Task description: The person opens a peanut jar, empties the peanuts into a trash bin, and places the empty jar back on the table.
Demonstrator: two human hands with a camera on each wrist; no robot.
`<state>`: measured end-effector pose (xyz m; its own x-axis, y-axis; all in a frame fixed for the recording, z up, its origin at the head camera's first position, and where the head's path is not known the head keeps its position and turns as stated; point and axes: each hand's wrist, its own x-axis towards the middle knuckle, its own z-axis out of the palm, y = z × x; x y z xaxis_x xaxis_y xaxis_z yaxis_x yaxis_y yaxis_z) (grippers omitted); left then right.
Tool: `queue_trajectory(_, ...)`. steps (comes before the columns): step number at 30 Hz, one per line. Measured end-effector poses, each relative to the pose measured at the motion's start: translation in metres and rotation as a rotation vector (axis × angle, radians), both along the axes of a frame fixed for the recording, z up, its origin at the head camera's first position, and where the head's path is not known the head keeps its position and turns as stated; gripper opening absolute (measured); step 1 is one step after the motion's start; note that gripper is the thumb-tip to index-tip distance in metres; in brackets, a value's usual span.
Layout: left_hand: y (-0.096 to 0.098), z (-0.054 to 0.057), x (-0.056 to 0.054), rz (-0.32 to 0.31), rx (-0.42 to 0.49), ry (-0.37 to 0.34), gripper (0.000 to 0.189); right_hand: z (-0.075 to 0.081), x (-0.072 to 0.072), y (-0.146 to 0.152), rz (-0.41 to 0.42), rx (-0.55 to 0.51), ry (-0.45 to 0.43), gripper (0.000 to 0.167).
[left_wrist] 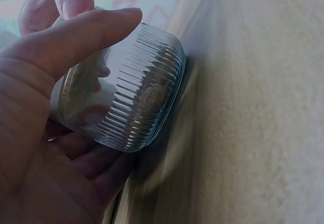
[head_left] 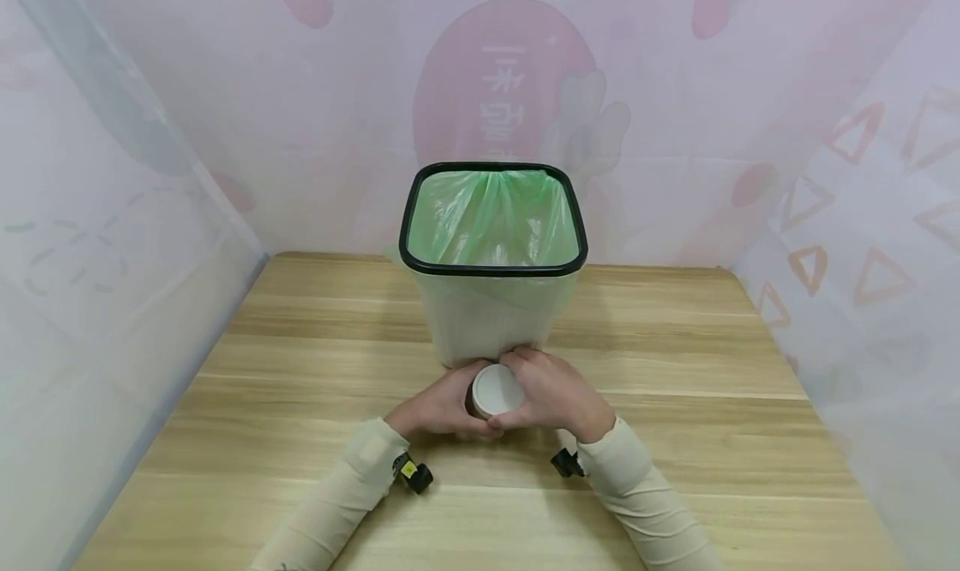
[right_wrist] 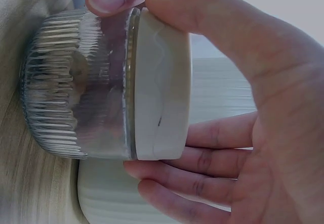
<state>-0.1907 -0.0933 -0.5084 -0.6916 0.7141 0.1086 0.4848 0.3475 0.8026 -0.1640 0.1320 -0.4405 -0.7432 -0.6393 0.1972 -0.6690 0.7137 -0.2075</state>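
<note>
A ribbed clear glass jar (left_wrist: 136, 97) with a white lid (head_left: 498, 390) stands upright at the tabletop, just in front of the bin. Something brownish shows through the ribs near its base. My left hand (head_left: 448, 402) curves round the glass body, thumb on the near side and fingers on the far side. The right hand (head_left: 557, 392) grips the lid (right_wrist: 162, 85), its thumb along the near rim and its fingertips at the far side. Both thumbs almost meet at the front of the jar.
Behind the hands stands a pale bin (head_left: 491, 317) with a black rim (head_left: 495, 270) and a green plastic liner (head_left: 498, 217). It rests on a wood-grain table (head_left: 675, 421). Pale printed curtains (head_left: 315, 121) enclose the back and both sides.
</note>
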Motion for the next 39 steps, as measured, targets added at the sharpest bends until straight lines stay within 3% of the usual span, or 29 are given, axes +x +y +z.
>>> queue_trajectory(9,-0.001,0.005,0.001,0.002,0.005,-0.027,0.081,0.004,-0.001,-0.001,0.0,-0.027,-0.007,0.066)
queue_trajectory(19,-0.002,0.007,0.002,0.015,0.059,-0.088,0.085,0.009,0.001,-0.001,-0.039,-0.05,0.073,0.066)
queue_trajectory(26,-0.002,0.009,0.004,0.028,0.091,-0.073,0.086,0.013,0.006,-0.001,-0.093,-0.085,0.063,0.068)
queue_trajectory(39,0.014,0.016,0.016,0.214,0.272,-0.064,0.095,0.025,0.018,-0.007,-0.153,-0.184,0.187,0.066)
